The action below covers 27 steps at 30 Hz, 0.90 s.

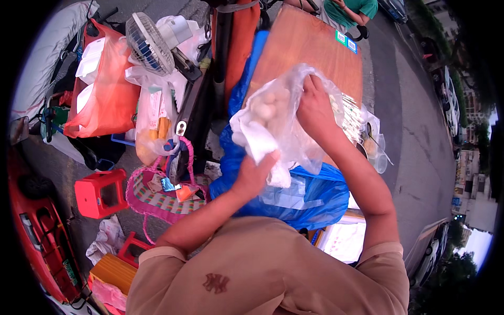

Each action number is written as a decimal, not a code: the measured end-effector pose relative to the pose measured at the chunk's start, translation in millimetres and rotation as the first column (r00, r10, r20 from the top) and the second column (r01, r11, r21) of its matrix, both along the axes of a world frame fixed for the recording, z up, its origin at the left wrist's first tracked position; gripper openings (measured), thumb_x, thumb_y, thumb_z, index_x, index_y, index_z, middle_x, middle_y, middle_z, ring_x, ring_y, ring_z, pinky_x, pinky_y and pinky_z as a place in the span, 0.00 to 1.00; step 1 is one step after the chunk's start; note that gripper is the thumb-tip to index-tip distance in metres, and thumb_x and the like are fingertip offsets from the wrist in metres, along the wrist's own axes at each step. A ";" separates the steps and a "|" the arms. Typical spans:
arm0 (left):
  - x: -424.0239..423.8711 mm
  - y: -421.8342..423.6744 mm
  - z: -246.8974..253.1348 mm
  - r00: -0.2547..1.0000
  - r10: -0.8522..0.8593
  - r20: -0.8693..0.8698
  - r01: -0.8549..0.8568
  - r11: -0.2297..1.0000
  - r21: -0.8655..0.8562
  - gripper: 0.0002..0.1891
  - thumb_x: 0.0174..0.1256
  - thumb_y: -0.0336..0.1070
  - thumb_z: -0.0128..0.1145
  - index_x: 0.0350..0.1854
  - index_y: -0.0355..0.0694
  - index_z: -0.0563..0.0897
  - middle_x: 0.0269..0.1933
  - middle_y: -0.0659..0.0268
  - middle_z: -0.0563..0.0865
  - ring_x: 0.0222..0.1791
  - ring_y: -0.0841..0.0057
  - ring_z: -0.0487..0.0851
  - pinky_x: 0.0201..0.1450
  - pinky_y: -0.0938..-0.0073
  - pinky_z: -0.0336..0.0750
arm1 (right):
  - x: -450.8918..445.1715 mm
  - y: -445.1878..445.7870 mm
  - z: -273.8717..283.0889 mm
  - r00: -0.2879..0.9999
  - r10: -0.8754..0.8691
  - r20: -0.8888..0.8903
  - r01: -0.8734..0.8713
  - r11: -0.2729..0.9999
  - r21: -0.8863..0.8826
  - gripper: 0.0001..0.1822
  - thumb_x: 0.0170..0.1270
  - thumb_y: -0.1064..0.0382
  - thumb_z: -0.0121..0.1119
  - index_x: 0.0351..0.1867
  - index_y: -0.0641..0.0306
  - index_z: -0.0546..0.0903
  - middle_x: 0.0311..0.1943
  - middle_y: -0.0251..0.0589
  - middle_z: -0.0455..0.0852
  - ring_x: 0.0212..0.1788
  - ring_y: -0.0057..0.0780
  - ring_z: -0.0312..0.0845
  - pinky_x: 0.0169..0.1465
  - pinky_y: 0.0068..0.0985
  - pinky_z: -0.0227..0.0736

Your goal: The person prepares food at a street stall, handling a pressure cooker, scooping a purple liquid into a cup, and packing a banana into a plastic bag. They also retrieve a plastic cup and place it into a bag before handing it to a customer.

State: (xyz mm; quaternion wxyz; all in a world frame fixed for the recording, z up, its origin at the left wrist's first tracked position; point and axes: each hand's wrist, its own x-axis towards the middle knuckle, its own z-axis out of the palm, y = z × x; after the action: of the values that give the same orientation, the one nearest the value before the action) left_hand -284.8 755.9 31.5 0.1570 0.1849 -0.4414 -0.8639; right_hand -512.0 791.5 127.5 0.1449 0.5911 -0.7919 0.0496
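A clear plastic bag (291, 114) with several pale round balls (265, 107) in it is held up in front of me, over a wooden tabletop (305, 43). My right hand (316, 108) has its fingers curled down at the bag's upper rim; the plastic hides the fingertips. My left hand (256, 173) grips a white cloth (262, 147), which is bunched against the bag's lower left side. Beneath them spreads a blue plastic sheet or bag (315, 208) with a piece of clear plastic (293, 193) on it.
Right of the bag lie bundled skewers or wrapped sticks (351, 118) and clear plastic cups (378, 153). On the left are a fan (150, 43), a red bag (112, 90) with foam boxes, a woven basket (153, 204) and a red stool (100, 193). A person (350, 13) sits beyond the table.
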 end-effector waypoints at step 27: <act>-27.0 -4.9 16.2 1.000 0.012 -0.025 -0.011 0.999 0.050 0.19 0.76 0.38 0.61 0.64 0.36 0.79 0.55 0.68 0.85 0.53 0.82 0.81 0.56 0.75 0.76 | 6.8 -5.5 -75.2 -0.314 -0.126 0.941 0.303 0.926 0.225 0.22 0.79 0.48 0.52 0.61 0.62 0.81 0.55 0.36 0.85 0.57 0.27 0.80 0.59 0.27 0.74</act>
State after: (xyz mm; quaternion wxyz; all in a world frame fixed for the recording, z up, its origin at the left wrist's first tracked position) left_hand -311.8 751.0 47.7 0.1628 0.1805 -0.4168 -0.8759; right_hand -505.2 786.0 52.3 -0.4985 0.1514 -0.6820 0.5133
